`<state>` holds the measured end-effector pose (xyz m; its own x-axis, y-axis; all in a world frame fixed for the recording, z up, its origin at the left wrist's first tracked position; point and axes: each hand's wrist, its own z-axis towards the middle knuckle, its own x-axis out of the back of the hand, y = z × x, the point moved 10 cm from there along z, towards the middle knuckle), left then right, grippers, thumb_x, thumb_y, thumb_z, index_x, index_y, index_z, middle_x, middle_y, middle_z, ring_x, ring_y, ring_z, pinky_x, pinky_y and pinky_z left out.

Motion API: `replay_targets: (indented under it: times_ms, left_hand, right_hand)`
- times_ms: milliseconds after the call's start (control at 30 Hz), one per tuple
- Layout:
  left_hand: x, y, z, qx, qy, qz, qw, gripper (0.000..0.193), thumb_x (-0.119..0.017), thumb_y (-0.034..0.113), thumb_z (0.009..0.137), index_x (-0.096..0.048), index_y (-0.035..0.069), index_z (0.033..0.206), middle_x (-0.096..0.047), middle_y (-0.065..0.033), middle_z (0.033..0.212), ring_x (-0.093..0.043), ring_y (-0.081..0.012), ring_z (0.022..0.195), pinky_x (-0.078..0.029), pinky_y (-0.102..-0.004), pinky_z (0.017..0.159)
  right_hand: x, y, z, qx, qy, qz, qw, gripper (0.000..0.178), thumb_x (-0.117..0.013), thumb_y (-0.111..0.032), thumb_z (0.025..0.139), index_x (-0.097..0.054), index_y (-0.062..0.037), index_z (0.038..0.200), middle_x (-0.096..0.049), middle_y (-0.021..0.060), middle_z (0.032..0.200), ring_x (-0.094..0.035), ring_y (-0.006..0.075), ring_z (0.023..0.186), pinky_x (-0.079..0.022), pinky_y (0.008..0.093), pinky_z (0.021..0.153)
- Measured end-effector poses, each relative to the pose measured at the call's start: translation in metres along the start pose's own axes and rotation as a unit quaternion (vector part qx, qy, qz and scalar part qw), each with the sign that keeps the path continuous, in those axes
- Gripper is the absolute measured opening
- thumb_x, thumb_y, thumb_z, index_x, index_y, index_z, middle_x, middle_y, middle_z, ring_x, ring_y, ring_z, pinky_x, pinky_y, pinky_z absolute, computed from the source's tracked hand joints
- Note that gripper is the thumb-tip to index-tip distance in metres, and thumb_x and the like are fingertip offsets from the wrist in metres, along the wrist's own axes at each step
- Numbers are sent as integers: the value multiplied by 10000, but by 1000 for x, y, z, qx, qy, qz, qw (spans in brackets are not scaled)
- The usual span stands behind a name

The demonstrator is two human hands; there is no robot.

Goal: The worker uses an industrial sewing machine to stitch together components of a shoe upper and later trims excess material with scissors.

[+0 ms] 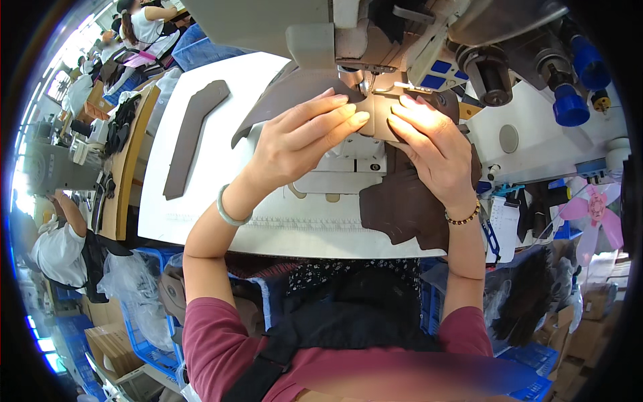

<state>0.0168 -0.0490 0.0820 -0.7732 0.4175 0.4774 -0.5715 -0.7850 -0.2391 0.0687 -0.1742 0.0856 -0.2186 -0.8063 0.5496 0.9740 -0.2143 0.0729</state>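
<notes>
Head view: we are laying our left hand (301, 137) and right hand (435, 141), fingers extended, on a brown piece (380, 119) at far centre, under the sewing machine (311, 47); thumbs hidden, grasp we cannot tell. Brown strip (193, 142) is lying left.

No legible text or numbers

Wooden bench (127, 181), probably windows (57, 84) beyond.
</notes>
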Motion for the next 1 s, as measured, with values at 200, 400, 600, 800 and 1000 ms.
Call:
replay_targets:
  times_ms: [200,400,600,800,1000]
  left_hand:
    - [3,-7,0,7,35,-66,997,321,-658,-20,647,-709,23,962,-645,-43,946,-651,-225,924,-593,-342,853]
    - [2,-5,-1,-19,24,-68,997,314,-668,-44,633,-702,-15,944,-645,-77,971,-647,-257,915,-588,-361,871]
    - [0,-6,-4,-22,24,-88,996,288,-685,-54,658,-704,-23,944,-643,-82,971,-643,-264,935,-589,-378,878]
    - [-2,-8,-4,-26,24,-72,997,266,-690,-24,680,-712,-18,945,-642,-82,957,-648,-263,937,-590,-373,876]
    - [-2,-13,0,-2,9,-86,996,322,-696,7,640,-711,-4,961,-648,-75,951,-651,-265,913,-585,-379,864]
  right_hand:
    - [1,-1,-2,-5,29,-4,1000,249,-691,-56,721,-677,-33,969,-665,86,1013,-653,249,967,-542,369,879]
    - [3,0,-2,-20,36,4,999,235,-700,-63,725,-684,-36,958,-669,86,999,-659,235,932,-543,350,839]
    - [1,1,-1,-33,22,16,999,258,-718,-90,728,-678,-33,976,-669,85,993,-648,238,873,-528,345,773]
    - [1,3,-2,-34,31,21,999,271,-726,-104,732,-674,-34,988,-671,78,1000,-639,233,870,-510,342,769]
    - [3,4,-2,-42,42,-4,998,304,-745,-105,713,-681,-65,1007,-647,32,982,-591,217,853,-472,337,753]
